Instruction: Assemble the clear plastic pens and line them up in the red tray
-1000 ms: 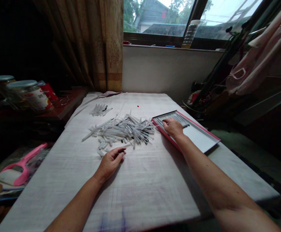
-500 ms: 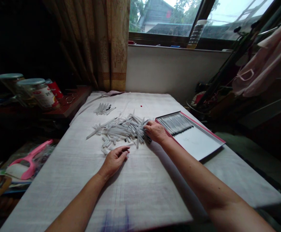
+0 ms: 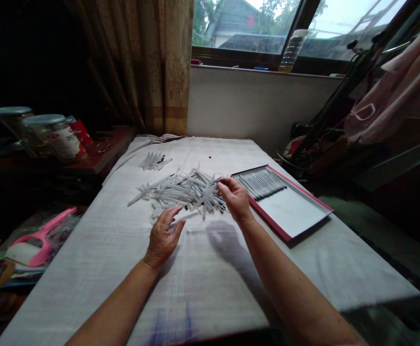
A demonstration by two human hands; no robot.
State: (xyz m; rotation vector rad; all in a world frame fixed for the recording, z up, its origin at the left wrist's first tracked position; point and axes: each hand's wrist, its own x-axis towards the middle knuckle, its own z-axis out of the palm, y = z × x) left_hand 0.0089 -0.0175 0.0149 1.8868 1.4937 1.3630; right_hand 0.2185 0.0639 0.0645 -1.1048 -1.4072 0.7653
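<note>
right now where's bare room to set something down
The white cloth is bare between the left hand and right hand, this side of the large pen pile, and around the small red bit. The tray is bare nearer you than its pen row. Crowding is at the pile, close to both hands.

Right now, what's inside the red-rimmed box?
The box holds clear, dark-ended tubes, side by side at its far end, with white floor showing nearer. Whatever lies beneath the tubes can't be made out; the right hand covers part of the box's left wall.
</note>
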